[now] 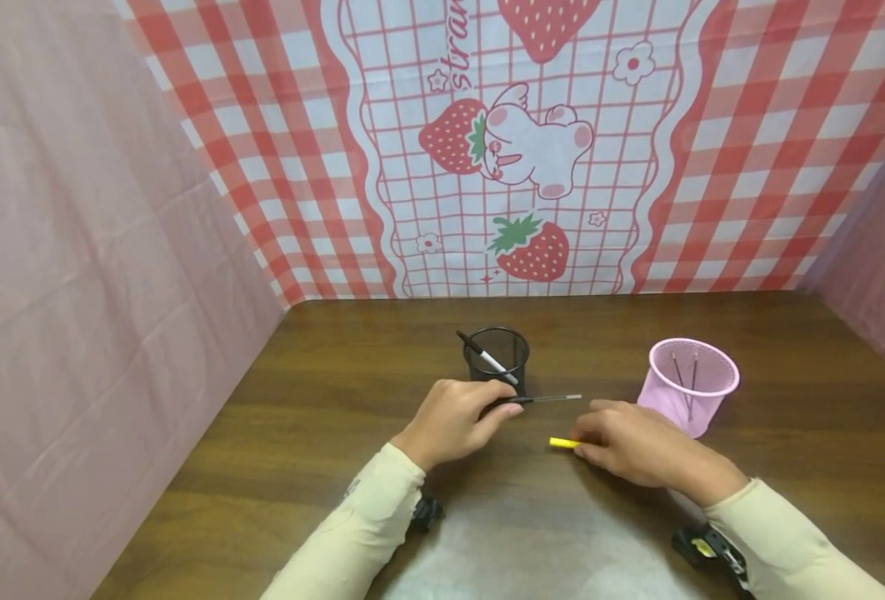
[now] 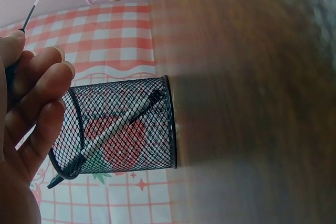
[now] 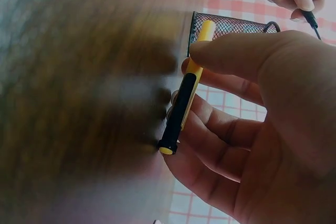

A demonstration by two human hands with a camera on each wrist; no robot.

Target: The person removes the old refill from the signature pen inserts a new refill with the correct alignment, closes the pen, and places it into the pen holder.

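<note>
In the head view, the left hand (image 1: 453,425) pinches a screwdriver (image 1: 551,398), tip right of the black mesh pen holder (image 1: 521,350); the right hand's (image 1: 630,446) fingers pinch a yellow-and-black pen-shaped tool (image 1: 562,443), nearer and right of it. In the left wrist view, a pen (image 2: 116,124) leans inside the holder. In the right wrist view, the thumb presses the tool's barrel; a light, steady pinch probably controls it best.

Strawberry-print cloth (image 1: 517,175) hangs behind the wooden table (image 1: 225,483), between pink drapes (image 1: 112,250).
</note>
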